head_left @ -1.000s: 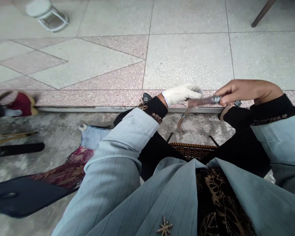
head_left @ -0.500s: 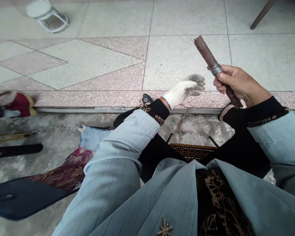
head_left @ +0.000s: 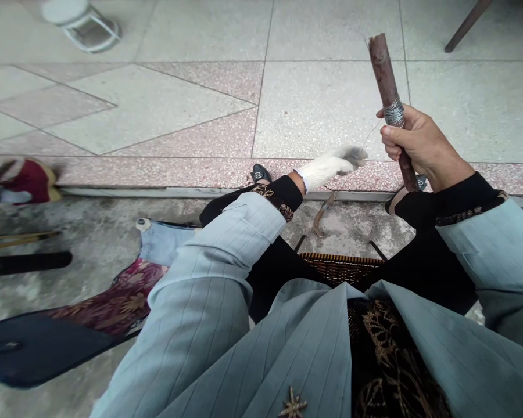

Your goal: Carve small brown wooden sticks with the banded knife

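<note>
My right hand [head_left: 422, 139] is closed around a brown stick [head_left: 383, 69], its rough top end pointing up and away. A coil of thin silver wire [head_left: 393, 113] is wound round the stick's middle, just above my thumb. A fine strand runs down from the coil toward my left hand [head_left: 333, 165], which wears a white knitted glove with greyed fingers. The gloved fingers are bent together at the strand's end, left of and below the stick; the fingertips are partly blurred.
A curved piece of wood [head_left: 322, 217] lies on the concrete between my feet, before a woven wicker edge [head_left: 340, 264]. A low raised edge [head_left: 192, 191] borders the tiled floor. A white stool [head_left: 89, 26] stands far left. Patterned cloth [head_left: 131, 290] and a red shoe [head_left: 32, 180] are at left.
The stick has swung more upright, its top moving up and to the right. My gloved hand has shifted slightly right, its fingers closer together, and a strand now shows between it and the coil.
</note>
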A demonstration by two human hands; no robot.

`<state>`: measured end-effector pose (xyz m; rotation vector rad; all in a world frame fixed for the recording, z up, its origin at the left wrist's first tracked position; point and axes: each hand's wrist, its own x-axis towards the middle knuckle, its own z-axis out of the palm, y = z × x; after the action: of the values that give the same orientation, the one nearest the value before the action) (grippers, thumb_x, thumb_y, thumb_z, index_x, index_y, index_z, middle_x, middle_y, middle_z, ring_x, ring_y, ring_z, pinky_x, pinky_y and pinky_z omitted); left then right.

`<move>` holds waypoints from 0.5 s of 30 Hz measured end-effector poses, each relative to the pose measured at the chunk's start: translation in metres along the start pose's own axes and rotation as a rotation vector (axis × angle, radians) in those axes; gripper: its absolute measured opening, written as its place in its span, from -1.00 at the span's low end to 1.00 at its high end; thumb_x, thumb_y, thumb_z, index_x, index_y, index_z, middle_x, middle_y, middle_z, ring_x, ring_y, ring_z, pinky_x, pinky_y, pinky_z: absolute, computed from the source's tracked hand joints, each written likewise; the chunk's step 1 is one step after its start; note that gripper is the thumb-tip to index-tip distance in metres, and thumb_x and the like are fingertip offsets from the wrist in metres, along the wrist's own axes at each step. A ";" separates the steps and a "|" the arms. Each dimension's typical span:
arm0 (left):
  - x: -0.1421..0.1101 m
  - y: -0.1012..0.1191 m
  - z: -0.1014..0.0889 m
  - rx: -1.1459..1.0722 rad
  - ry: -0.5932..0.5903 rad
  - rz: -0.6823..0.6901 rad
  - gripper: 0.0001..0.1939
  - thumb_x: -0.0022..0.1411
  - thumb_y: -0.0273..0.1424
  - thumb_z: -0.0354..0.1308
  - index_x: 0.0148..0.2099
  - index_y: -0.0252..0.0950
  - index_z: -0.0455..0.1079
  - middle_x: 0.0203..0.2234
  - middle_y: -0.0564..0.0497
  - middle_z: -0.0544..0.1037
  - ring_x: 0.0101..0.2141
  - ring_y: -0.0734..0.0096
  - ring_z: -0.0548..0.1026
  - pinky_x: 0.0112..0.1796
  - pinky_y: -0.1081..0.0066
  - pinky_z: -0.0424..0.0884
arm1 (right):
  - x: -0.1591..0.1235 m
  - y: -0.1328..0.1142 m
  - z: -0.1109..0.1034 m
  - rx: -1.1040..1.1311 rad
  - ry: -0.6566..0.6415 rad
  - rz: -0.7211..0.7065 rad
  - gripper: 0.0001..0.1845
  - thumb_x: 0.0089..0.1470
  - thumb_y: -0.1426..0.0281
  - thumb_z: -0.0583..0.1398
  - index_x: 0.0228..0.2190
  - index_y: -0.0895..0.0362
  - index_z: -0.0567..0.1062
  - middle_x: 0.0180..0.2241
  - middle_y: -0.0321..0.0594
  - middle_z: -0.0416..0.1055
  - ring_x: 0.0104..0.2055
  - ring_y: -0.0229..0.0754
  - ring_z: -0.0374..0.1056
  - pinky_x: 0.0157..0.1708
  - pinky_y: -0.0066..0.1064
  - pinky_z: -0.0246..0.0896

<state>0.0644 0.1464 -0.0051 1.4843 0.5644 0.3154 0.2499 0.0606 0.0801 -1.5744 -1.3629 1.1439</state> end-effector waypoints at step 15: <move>-0.003 0.007 -0.001 -0.064 0.062 0.117 -0.87 0.23 -0.46 0.17 -0.21 -0.40 0.52 -0.42 0.03 0.54 -0.40 0.62 0.43 -0.23 0.46 0.37 | 0.013 0.013 -0.017 -0.031 0.125 0.006 -0.44 0.07 -0.22 0.14 -0.08 -0.12 0.37 -0.56 -0.28 0.30 -0.47 -0.13 0.12 -0.46 -0.23 0.05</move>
<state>0.0622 0.1459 0.0024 1.4525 0.5135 0.4680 0.2711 0.0720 0.0711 -1.6450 -1.3006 1.0144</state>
